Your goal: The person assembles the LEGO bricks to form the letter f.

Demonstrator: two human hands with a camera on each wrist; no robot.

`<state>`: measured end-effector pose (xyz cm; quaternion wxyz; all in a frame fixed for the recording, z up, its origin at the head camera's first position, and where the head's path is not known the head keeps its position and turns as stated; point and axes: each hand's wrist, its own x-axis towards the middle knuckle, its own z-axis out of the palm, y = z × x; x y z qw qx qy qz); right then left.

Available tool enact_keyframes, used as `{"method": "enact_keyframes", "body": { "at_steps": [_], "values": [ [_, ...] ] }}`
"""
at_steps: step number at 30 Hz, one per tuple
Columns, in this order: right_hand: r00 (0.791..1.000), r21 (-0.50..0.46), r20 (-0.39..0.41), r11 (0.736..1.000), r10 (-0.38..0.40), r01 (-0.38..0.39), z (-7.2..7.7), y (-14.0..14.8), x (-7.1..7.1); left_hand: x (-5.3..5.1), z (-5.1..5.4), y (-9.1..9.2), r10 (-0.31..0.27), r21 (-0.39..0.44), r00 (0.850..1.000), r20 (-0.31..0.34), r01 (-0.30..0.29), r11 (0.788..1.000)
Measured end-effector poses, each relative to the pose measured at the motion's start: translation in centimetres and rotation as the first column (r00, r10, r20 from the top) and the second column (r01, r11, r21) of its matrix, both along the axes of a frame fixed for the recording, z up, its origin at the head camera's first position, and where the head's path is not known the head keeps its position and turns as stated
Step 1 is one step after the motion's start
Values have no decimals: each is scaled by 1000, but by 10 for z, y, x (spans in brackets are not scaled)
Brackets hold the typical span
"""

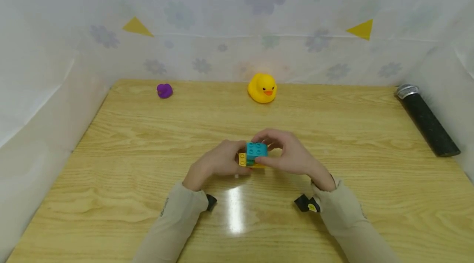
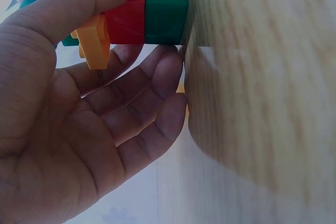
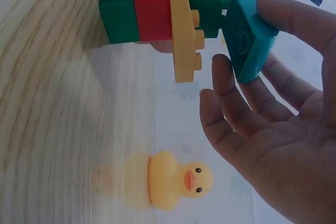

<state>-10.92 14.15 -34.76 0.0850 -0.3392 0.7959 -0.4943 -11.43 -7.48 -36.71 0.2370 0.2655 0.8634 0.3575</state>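
Note:
A stack of toy building bricks stands on the table between the hands. From the bottom it has a green brick (image 3: 116, 19), a red brick (image 3: 152, 22), a wider yellow brick (image 3: 181, 51) and another green brick (image 3: 203, 10). My left hand (image 1: 222, 160) pinches the stack around the red brick, thumb on one side and fingers on the other. My right hand (image 1: 290, 152) holds a teal brick (image 1: 256, 150) with thumb and fingertips. In the right wrist view, the teal brick is tilted at the studs of the upper green one; whether they are joined I cannot tell.
A yellow rubber duck (image 1: 263, 89) sits behind the hands, near the table's back edge. Farther left is a small purple duck (image 1: 164, 91). A black microphone (image 1: 426, 121) lies along the right side. White flowered cloth (image 1: 222, 20) hangs behind the wooden table (image 1: 148, 131).

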Motion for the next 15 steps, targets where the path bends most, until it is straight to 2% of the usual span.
{"method": "enact_keyframes", "body": {
  "at_steps": [8,15],
  "values": [
    [999,-7,-36,999,31,-32,-4,1,-1,0,1,-1,2,29,1000,19,-3,1000],
    [999,-24,-25,999,36,-37,-6,-1,-1,0,1,0,6,23,1000,14,-6,1000]
  ]
}}
